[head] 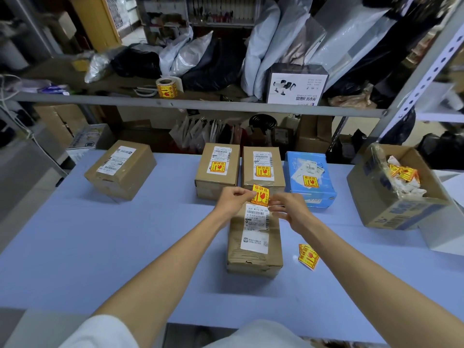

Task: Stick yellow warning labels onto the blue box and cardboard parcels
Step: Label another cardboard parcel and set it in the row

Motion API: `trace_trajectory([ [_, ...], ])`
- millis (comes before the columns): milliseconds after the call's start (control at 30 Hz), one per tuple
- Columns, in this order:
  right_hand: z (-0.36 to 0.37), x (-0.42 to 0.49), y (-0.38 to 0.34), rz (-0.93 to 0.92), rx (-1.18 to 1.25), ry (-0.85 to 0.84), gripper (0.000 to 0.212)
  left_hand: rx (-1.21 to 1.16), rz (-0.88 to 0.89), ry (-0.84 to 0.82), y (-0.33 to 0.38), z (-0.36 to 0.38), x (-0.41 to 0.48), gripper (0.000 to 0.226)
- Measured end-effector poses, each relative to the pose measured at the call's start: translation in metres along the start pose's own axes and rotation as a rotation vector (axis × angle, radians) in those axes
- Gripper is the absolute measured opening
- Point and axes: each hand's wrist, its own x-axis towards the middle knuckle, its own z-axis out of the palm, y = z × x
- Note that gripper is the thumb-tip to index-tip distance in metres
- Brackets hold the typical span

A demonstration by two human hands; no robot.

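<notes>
Far right, open carton (391, 212) holds crumpled yellow labels (404, 173).

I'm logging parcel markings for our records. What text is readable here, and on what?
"易碎品": held label, loose label on the table, roll on the shelf.
"830 W172-00 001": white slip on the near parcel.
Other slips, the blue box and the white shelf box: print too small or blurred.

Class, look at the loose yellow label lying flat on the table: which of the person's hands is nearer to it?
Right. The right hand is just beyond the loose label, slightly left; the left hand is farther left.
</notes>
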Motion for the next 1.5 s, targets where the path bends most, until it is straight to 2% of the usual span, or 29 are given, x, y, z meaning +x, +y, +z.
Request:
trace_trajectory([
  [267, -0.003, -0.004, 0.001, -0.057, -0.028, -0.048, 0.016, -0.008, -0.046, -0.022, -0.010, -0.003, -0.002, 0.011],
  [433, -0.001, -0.004, 0.009, -0.068, -0.104, -0.011, 0.008, 0.006, -0.052, -0.024, -0.020, 0.000, -0.003, 0.014],
  [600, 0.001, -0.011, 0.024, -0.087, -0.169, -0.026, 0.005, 0.096, -0.142, 0.035, -0.036, 0.002, -0.008, 0.032],
  [767, 0.005, -0.021, 0.048, -0.060, -0.196, -0.001, 0.012, 0.209, -0.165, 0.056, -0.055, 0.004, -0.022, 0.035],
  [1133, 0.012, -0.035, 0.075, -0.118, -0.346, 0.082, 0.018, 0.408, -0.123, 0.095, -0.077, 0.010, -0.040, 0.025],
  [1500, 0.015, -0.031, 0.079, -0.150, -0.439, 0.106, 0.008, 0.508, -0.070, 0.087, -0.077, 0.013, -0.042, 0.024],
])
